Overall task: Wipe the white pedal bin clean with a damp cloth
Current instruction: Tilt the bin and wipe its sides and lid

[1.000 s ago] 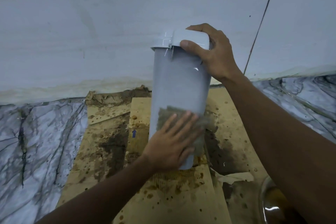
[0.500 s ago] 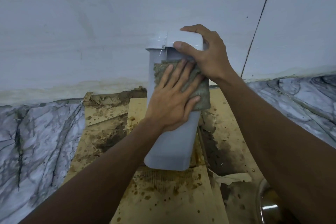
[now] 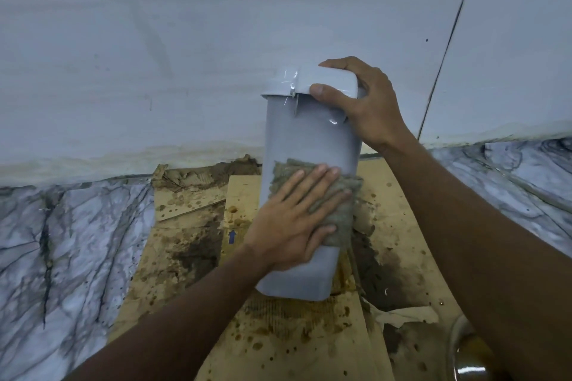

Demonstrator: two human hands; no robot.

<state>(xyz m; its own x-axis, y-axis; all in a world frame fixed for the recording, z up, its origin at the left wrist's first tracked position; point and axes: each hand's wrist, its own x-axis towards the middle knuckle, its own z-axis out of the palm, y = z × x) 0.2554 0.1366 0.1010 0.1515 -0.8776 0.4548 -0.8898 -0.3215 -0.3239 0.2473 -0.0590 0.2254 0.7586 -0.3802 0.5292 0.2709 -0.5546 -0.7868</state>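
Observation:
The white pedal bin (image 3: 309,139) stands upright on stained cardboard in front of the wall, its lid down. My right hand (image 3: 368,105) grips the lid's right top corner, thumb on the front edge. My left hand (image 3: 294,223) lies flat, fingers spread, pressing a grey-brown damp cloth (image 3: 340,207) against the lower half of the bin's near side. The cloth sticks out past my fingers to the right and above. The bin's base below my hand is bare.
Dirty, spotted cardboard sheets (image 3: 294,337) cover the floor under the bin. Marble-patterned floor (image 3: 68,235) lies left and right. A pale wall (image 3: 185,40) rises close behind. A shiny metal bowl (image 3: 467,356) sits at the lower right by my right forearm.
My left hand has slid the cloth down the bin's side from just under the lid to the lower half. A second ago it was low as well. My right hand stays on the lid.

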